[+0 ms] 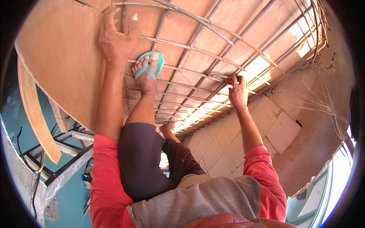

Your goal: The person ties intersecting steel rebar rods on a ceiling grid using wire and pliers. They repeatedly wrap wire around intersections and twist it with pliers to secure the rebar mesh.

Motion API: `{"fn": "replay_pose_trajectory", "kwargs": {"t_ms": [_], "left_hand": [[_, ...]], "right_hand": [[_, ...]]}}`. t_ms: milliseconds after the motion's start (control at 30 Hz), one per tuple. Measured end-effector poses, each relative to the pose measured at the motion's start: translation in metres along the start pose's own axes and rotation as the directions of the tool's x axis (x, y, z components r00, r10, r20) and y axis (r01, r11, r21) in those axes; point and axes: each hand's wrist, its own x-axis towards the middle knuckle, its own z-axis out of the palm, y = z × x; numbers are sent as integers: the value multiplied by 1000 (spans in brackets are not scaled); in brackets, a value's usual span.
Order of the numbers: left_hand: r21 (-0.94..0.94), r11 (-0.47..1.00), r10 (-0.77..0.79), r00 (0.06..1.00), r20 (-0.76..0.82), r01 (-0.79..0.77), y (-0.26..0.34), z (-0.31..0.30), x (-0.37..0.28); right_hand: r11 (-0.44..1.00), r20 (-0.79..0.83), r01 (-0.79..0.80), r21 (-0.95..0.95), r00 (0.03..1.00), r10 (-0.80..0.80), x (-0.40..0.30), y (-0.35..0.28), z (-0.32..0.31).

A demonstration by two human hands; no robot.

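My left hand [117, 42] rests with fingers spread at the top edge of a plywood side board [62, 57], thumb apart from the fingers, by the end of the steel bars. In my right hand [239, 92] is a hand tool with an orange-red handle, probably pliers [221, 77]; its metal end lies at a crossing of the rebar grid [189, 48]. The grid spreads over plywood formwork [176, 21]. My foot in a turquoise flip-flop [154, 64] stands on the grid between my hands. A loose bar [199, 21] lies across the grid near the top.
A block wall [242, 134] rises along the right side, with thin tie wires [328, 105] hanging near it. Bent bar ends [316, 28] stick up at the upper right. Beyond the board's left edge are a curved wood strip [37, 114], a metal frame [68, 154] and a drop.
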Motion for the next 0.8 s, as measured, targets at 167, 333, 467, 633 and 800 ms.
{"fn": "replay_pose_trajectory", "kwargs": {"t_ms": [167, 333, 467, 633, 800], "left_hand": [[254, 960, -171, 964, 202, 117, 20, -17, -9], [-168, 840, -419, 814, 404, 516, -3, -3, -22], [-221, 774, -475, 775, 418, 594, -14, -14, -23], [-84, 904, -375, 873, 312, 419, -7, -23, -18], [-62, 910, -376, 881, 288, 409, -10, -23, -19]], "right_hand": [[998, 191, 64, -12, 980, -61, 4, 19, 7], [985, 215, 159, -69, 966, -140, -14, 12, -17], [867, 540, -254, 429, 841, -21, -30, -60, -102], [366, 468, -369, 854, 853, -233, -24, -155, -114], [440, 334, -225, 869, 924, -186, 44, -244, -112]]}}
